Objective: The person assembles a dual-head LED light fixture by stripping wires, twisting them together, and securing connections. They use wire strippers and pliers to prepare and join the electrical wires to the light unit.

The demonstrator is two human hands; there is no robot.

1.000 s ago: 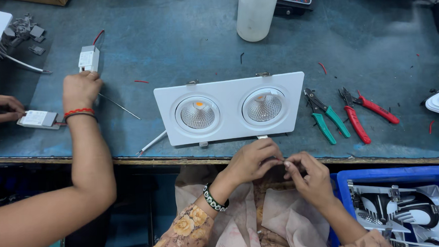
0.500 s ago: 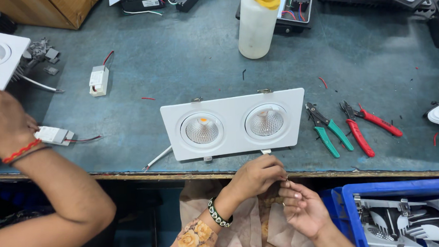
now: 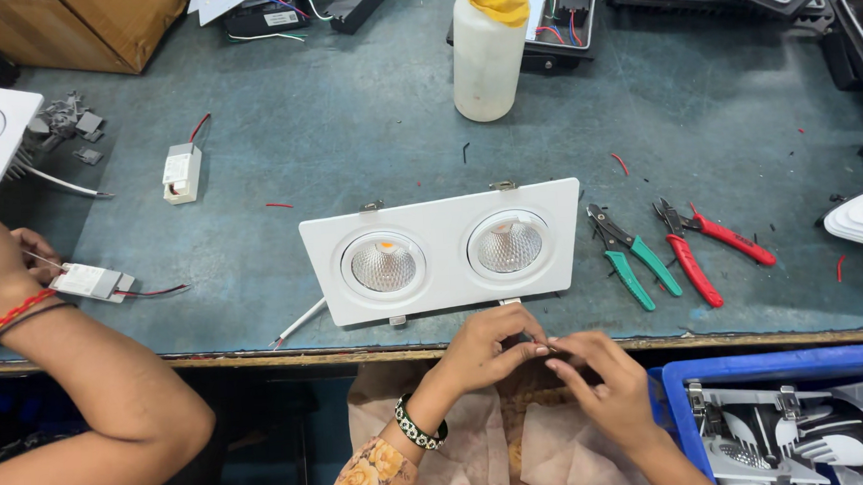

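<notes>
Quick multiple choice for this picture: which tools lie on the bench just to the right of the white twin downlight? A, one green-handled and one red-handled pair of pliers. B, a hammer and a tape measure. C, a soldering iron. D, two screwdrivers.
A: a green-handled pair of pliers and a red-handled pair of pliers lie side by side on the bench, right of the white twin downlight.

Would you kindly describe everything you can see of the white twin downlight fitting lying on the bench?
The white twin downlight fitting is a flat rectangular plate, apparently painted metal, lying face up and slightly tilted near the front edge of the grey-green bench. Two round recessed lamps with faceted reflectors sit side by side in it. Small metal clips project from its far and near edges, and a white cable leaves its left corner. The person's left hand and right hand are just in front of it, not clearly touching it.
</notes>
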